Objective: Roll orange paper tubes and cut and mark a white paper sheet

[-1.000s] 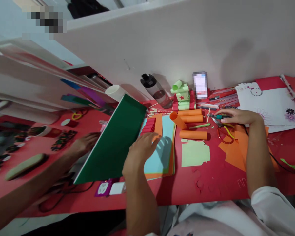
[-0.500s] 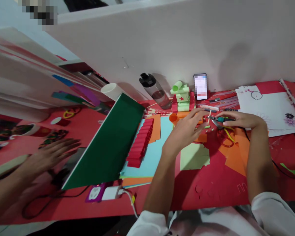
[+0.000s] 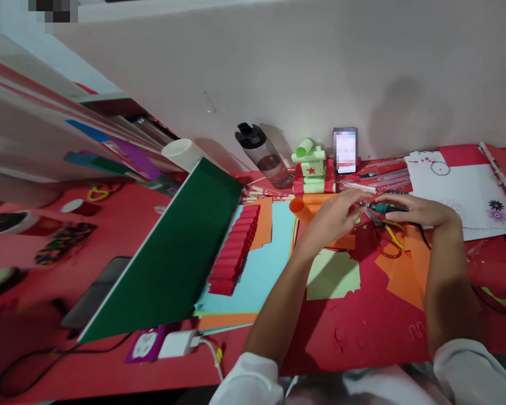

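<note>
My right hand (image 3: 417,209) is closed around a corded tool (image 3: 382,208) with a teal and black body and a metal tip pointing left. Close to that tip, my left hand (image 3: 339,212) has its fingers curled together; whatever they pinch is hidden. Under the hands lie scissors (image 3: 393,239) with yellow and red handles. A rolled orange paper tube (image 3: 300,208) sits left of my left hand, and a torn light green paper sheet (image 3: 333,275) lies below it. Behind stands a small green and red paper model (image 3: 314,169) bearing a red star.
A dark green board (image 3: 168,259) stands tilted at the left, beside a pleated red paper strip (image 3: 236,247) on light blue sheets (image 3: 274,270). A water bottle (image 3: 263,154) and a phone (image 3: 346,151) are at the wall. White paper with flowers (image 3: 468,191) lies right. A white charger (image 3: 177,344) is in front.
Another person's hand at the far left has gone from view. My left hand has moved slightly right, closer to the tool tip, and the thin pale stick there is no longer visible.
</note>
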Motion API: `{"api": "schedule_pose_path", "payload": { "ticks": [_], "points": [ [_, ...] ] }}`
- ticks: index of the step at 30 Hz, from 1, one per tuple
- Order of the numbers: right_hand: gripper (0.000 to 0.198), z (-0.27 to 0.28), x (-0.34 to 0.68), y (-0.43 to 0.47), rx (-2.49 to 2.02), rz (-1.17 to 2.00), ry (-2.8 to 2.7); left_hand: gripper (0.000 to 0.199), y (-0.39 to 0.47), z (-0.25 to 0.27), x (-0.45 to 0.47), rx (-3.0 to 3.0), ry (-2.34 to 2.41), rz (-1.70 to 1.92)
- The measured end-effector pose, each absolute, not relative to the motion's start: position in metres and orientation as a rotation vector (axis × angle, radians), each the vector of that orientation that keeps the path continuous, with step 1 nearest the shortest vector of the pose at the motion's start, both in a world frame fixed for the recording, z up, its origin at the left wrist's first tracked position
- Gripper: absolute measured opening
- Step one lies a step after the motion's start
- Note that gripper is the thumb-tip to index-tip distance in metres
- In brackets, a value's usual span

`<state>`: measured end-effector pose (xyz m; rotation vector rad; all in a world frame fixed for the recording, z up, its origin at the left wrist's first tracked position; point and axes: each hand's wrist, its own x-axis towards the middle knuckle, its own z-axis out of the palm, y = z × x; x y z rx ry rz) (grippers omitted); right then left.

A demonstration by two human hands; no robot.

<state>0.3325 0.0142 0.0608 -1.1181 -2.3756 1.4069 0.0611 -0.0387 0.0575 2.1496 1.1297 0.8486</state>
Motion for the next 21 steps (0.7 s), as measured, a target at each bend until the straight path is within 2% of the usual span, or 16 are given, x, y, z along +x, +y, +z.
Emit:
{"api": "schedule_pose_path", "payload": {
  "ticks": [10,21],
  "points": [
    [0.065,0.062,0.322,0.011,-1.053,1.415,-2.260,0.025,-0.035,0.051,0.054,1.713,0.921,0.988],
    [0.076,0.070,0.311,0.004,-0.942,1.391,-2.248,0.040,-0.037,0.063,0.044,1.463,0.849,0.958]
  ]
}}
